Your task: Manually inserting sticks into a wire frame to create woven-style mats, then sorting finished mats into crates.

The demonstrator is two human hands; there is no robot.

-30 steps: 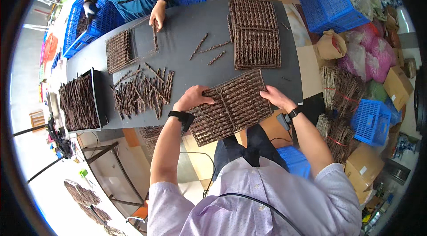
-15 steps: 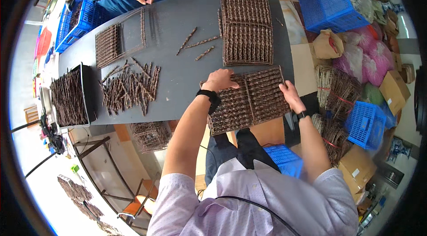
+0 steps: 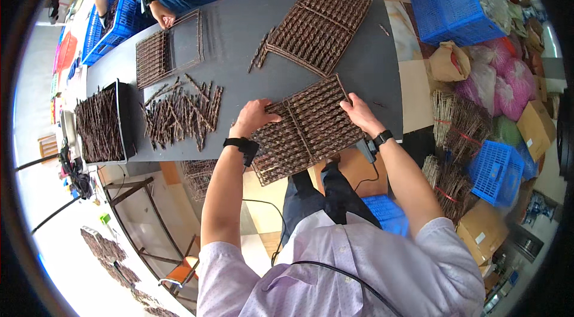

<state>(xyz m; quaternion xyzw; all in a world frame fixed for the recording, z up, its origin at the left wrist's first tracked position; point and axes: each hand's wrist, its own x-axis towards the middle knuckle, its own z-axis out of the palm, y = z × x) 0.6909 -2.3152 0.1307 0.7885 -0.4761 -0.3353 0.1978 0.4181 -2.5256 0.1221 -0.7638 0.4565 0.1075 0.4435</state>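
Note:
Between my two hands a brown panel of twisted strips in a rectangular wire frame [image 3: 302, 128] hangs tilted over the table's near edge. My left hand [image 3: 257, 116] is closed on its left side, thumb on top. On its right side my right hand [image 3: 362, 112] grips it, thumb on the upper face. Just beyond lies a stack of similar panels [image 3: 323, 21], set at a slant, close to the held one. A few loose twisted strips [image 3: 260, 51] rest against the stack's left side.
Loose dark strips [image 3: 182, 113] are heaped on the grey table [image 3: 230, 24], beside a full black tray [image 3: 122, 119]. Across the table, a person's hand [image 3: 162, 15] touches a partly filled frame [image 3: 152, 60]. Blue crates [image 3: 445, 3] and bundled sticks [image 3: 457, 119] stand to the right.
The held panel has moved left with both my hands. The far stack has turned to a slant, and loose strips now lie bunched beside it. The other person's hand has reached the partly filled frame.

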